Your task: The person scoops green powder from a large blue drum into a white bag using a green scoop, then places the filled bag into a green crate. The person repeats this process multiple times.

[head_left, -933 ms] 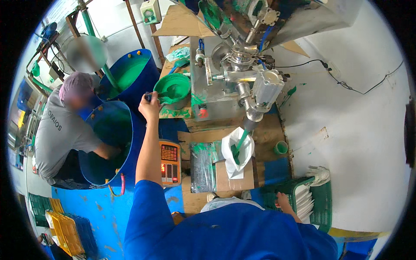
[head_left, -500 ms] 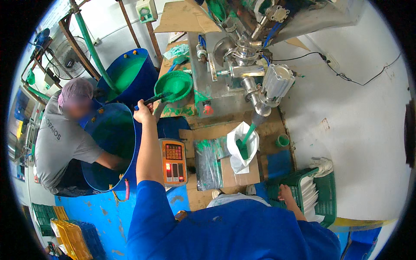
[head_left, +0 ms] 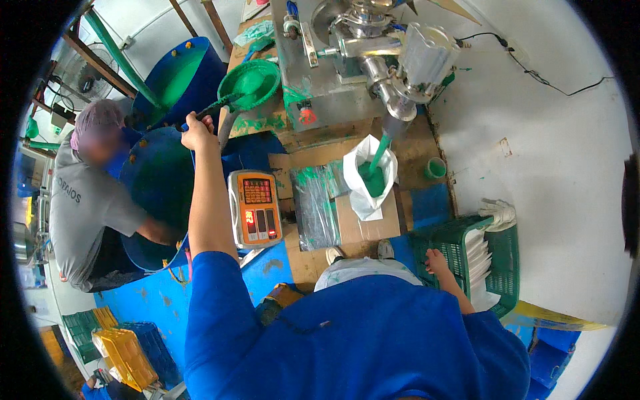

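My left hand (head_left: 199, 131) reaches out far to the left, closed around the dark handle of a green-smeared tool (head_left: 223, 105). The tool's end meets the rim of a green basin (head_left: 250, 85) with green paste in it; its kind is unclear. My right hand (head_left: 437, 261) hangs with loosely curled fingers and holds nothing, beside a green crate (head_left: 510, 267) of white bags (head_left: 477, 261). Between my hands, green paste runs from a metal nozzle (head_left: 398, 123) into an open white bag (head_left: 362, 193), which stands on a cardboard box (head_left: 373, 227).
An orange scale (head_left: 257, 208) with a lit display stands left of the bag. A co-worker (head_left: 97, 190) bends with an arm in a large blue drum (head_left: 157, 200). Behind is another drum (head_left: 177, 80) of green liquid. A white glove (head_left: 499, 213) lies on the crate's edge.
The whole view has shifted, so things sit higher and slightly farther left. My left hand still grips the tool at the basin. Paste still flows into the bag.
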A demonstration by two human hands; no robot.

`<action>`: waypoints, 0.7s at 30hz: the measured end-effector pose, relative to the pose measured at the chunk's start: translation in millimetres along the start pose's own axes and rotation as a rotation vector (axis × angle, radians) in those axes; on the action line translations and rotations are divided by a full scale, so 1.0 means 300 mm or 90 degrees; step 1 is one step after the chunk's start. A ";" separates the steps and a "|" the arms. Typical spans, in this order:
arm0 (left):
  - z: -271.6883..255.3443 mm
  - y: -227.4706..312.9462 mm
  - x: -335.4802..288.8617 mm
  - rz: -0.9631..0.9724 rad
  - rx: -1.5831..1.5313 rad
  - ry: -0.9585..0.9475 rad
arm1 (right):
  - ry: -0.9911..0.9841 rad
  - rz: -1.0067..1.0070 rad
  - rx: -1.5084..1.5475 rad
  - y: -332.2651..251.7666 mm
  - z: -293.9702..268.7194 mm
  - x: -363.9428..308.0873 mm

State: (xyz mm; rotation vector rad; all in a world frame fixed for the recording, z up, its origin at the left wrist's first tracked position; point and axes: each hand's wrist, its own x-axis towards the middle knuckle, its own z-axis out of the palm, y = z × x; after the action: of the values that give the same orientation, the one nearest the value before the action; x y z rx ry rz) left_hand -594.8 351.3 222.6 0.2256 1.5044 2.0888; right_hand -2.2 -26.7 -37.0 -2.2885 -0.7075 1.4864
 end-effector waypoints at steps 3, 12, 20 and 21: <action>0.000 0.001 -0.036 0.005 0.009 0.017 | 0.009 0.042 -0.029 0.044 -0.039 0.026; 0.015 0.022 -0.201 0.016 -0.003 0.076 | -0.028 -0.021 -0.002 0.016 -0.195 0.180; 0.000 -0.002 -0.322 -0.030 -0.048 0.073 | -0.058 -0.026 -0.004 0.056 -0.330 0.276; 0.000 -0.007 -0.337 -0.015 -0.056 0.087 | -0.063 -0.030 -0.004 0.072 -0.352 0.281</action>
State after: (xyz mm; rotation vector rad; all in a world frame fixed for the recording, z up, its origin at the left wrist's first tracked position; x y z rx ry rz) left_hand -509.9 299.1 238.6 0.0315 1.4804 2.1839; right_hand 127.6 3.1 -68.9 -2.1991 -0.7880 1.5876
